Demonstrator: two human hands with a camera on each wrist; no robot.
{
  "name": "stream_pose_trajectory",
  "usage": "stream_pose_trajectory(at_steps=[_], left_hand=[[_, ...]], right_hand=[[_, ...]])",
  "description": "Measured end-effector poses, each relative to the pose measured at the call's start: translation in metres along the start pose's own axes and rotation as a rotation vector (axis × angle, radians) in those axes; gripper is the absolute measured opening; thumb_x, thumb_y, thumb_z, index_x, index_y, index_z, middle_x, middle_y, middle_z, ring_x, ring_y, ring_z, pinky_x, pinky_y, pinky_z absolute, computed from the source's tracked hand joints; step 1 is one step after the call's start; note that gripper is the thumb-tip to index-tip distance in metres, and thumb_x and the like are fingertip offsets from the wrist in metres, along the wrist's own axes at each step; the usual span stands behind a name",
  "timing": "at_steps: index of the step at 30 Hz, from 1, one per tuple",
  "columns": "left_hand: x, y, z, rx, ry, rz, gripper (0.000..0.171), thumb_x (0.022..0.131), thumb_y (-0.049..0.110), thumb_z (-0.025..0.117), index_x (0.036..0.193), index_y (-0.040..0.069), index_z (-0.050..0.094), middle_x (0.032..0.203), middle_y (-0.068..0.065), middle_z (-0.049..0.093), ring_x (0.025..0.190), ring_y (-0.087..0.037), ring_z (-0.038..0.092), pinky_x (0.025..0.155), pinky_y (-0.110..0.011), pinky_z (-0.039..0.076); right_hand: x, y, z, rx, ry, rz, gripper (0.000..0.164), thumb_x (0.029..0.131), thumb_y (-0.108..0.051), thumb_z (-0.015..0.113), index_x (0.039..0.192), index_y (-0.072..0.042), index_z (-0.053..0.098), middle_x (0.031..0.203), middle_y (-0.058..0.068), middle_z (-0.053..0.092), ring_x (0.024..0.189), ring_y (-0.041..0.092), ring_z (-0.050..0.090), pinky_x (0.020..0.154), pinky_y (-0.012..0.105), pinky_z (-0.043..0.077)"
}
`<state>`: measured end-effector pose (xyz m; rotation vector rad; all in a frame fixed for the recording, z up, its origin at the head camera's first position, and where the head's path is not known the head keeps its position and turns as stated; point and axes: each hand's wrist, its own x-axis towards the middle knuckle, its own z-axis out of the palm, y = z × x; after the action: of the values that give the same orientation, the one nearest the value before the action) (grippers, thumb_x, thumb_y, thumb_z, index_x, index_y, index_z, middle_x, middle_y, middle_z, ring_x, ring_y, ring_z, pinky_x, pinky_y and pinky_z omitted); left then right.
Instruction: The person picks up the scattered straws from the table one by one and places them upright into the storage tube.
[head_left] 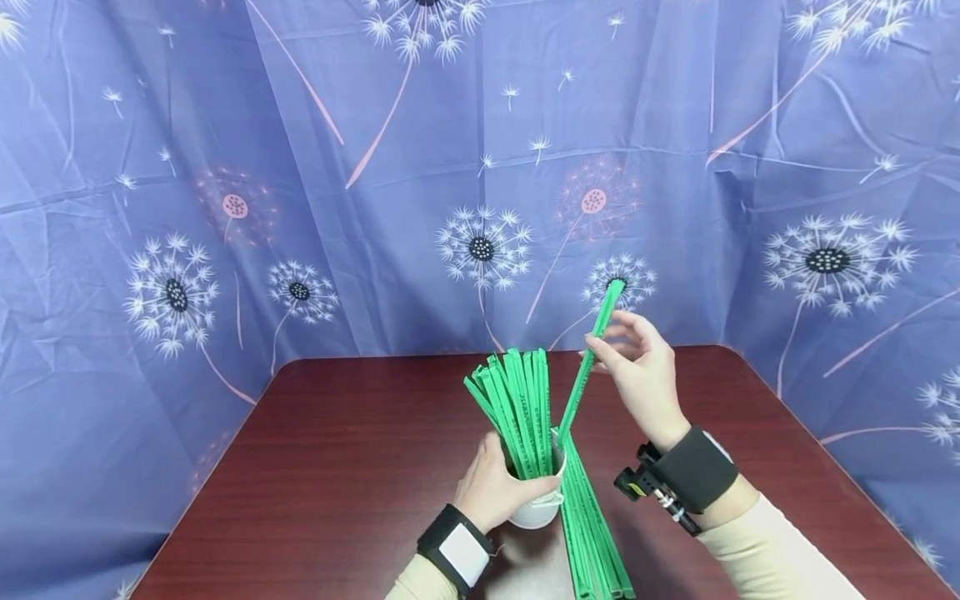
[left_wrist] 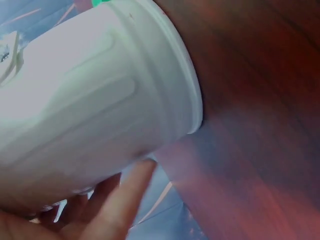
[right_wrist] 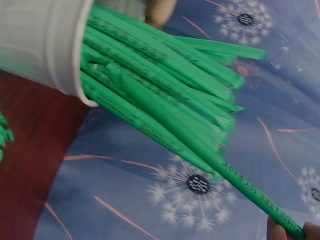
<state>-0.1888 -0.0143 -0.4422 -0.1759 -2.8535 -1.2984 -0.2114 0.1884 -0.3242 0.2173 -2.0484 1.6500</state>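
A white ribbed cup (head_left: 534, 514) stands on the table, packed with a bundle of upright green wrapped straws (head_left: 521, 408). My left hand (head_left: 491, 487) grips the cup, with the thumb across its near side; in the left wrist view, fingers lie along the white wall (left_wrist: 100, 90). My right hand (head_left: 641, 375) pinches one green wrapped straw (head_left: 583, 379) near its upper end, holding it tilted. Its lower end reaches the cup's right rim in the head view. Seen from the right wrist, this straw (right_wrist: 255, 192) runs from the fingertips toward the cup's mouth, overlapping the bundle.
More green wrapped straws (head_left: 592, 533) lie in a pile just right of the cup, running to the near side. The reddish-brown table (head_left: 360, 467) has a blue dandelion-print cloth (head_left: 405, 250) hanging behind and at both sides.
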Motion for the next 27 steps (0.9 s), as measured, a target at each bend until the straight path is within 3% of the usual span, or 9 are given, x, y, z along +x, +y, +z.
stream_pose_trajectory(at_steps=[8,17,27], left_hand=[[0.000,-0.001,0.001,-0.034,0.016,0.013,0.103,0.055,0.072,0.082,0.126,0.007,0.047,0.115,-0.011,0.061,0.095,-0.025,0.064,0.071,-0.043,0.052],[0.002,0.000,0.000,-0.018,0.013,0.022,0.107,0.054,0.073,0.083,0.130,0.006,0.048,0.118,-0.011,0.060,0.092,-0.023,0.064,0.068,-0.040,0.052],[0.003,-0.002,0.001,-0.058,0.007,0.067,0.105,0.058,0.067,0.084,0.141,0.016,0.044,0.131,-0.008,0.055,0.110,-0.027,0.061,0.081,-0.049,0.052]], right_hand=[[-0.009,0.023,0.015,-0.069,-0.088,0.079,0.041,0.094,-0.009,0.067,0.131,0.000,0.053,0.107,0.019,0.062,0.082,-0.004,0.065,0.073,0.025,0.058],[-0.016,0.048,0.024,-0.142,-0.196,0.139,0.040,0.091,-0.009,0.070,0.128,-0.002,0.056,0.101,0.020,0.064,0.080,0.013,0.068,0.070,0.031,0.059],[-0.026,0.058,0.033,-0.182,-0.291,0.166,0.041,0.093,-0.008,0.068,0.131,-0.001,0.054,0.100,0.018,0.063,0.082,0.032,0.068,0.070,0.034,0.059]])
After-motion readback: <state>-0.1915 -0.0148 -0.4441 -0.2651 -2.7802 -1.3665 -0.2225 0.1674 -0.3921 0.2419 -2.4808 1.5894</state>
